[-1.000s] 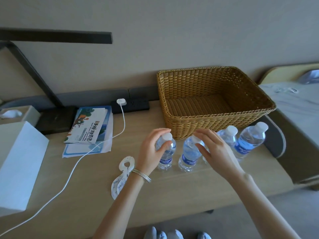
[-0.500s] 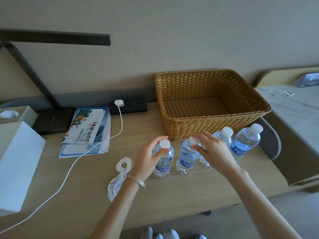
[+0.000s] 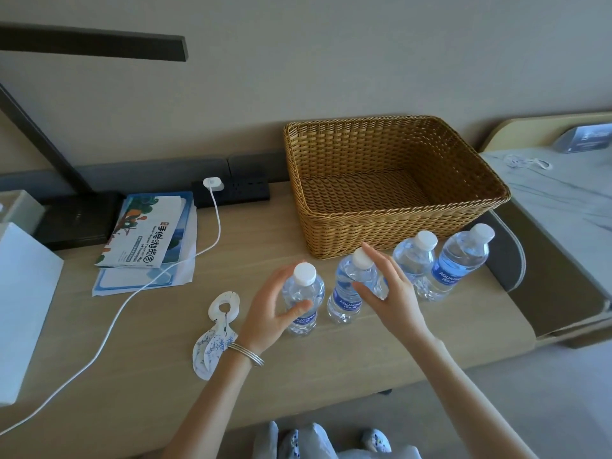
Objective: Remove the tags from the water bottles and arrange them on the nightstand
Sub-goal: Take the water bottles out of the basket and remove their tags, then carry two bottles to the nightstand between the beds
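Note:
Several clear water bottles with white caps and blue labels stand upright in a row on the wooden nightstand (image 3: 364,356), just in front of a wicker basket. My left hand (image 3: 265,313) cups the leftmost bottle (image 3: 304,276) loosely, fingers spread beside it and thumb across its front. At the second bottle (image 3: 344,299), my right hand (image 3: 390,299) has straight, spread fingers; the index tip touches its cap. The third bottle (image 3: 414,260) and fourth bottle (image 3: 460,260) stand untouched to the right. White paper tags (image 3: 215,339) lie in a small pile left of my left wrist.
The wicker basket (image 3: 397,217) holds nothing visible. Brochures (image 3: 145,233), a black lamp base (image 3: 76,217), a power strip (image 3: 245,190) with a white charger cable (image 3: 132,299), and a white box (image 3: 23,306) fill the left side. A bed (image 3: 563,200) adjoins on the right.
Both hands held the caps of the first two bottles; now their fingers have spread and loosened, and the hands sit lower beside the bottles. The bottles stay upright in the row.

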A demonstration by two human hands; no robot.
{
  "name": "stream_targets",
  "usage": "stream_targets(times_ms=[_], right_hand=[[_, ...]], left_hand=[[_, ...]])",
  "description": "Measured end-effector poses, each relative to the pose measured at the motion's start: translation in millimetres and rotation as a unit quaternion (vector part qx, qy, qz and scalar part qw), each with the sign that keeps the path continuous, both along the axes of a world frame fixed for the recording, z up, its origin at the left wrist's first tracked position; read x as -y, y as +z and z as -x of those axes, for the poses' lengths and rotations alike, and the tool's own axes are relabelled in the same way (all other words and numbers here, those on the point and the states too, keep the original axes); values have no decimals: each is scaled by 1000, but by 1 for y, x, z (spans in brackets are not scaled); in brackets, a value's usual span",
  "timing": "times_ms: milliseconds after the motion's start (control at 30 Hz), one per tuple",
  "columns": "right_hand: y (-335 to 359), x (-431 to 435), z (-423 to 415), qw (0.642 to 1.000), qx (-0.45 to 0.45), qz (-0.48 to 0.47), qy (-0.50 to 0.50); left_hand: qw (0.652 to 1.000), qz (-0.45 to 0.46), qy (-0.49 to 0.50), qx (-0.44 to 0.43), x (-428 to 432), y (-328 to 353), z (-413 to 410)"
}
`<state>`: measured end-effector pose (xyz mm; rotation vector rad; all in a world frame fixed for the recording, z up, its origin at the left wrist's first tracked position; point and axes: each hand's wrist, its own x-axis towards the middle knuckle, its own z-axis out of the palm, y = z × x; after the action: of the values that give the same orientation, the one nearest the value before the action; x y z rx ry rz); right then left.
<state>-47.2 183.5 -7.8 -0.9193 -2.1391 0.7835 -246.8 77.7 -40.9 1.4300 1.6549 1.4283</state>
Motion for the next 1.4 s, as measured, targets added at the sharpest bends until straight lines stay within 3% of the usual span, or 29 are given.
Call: stream_targets(times_ms=[200, 667, 1033, 1200, 1400], right_hand=[[-15, -4, 4, 998, -28, 50, 10], [-17, 2, 2, 995, -33, 95, 22], [42, 47, -67, 969, -210, 66, -109], [59, 54, -117, 954, -197, 28, -225], [67, 72, -196, 915, -222, 39, -334]], left_hand=[[999, 6, -17, -38, -3, -5, -1], [1000, -26, 0, -17, -13, 10, -15], [982, -44, -137, 119, -30, 89, -98], [967, -15, -193, 165, -52, 103, -159], [958, 14, -262, 118, -67, 107, -250]])
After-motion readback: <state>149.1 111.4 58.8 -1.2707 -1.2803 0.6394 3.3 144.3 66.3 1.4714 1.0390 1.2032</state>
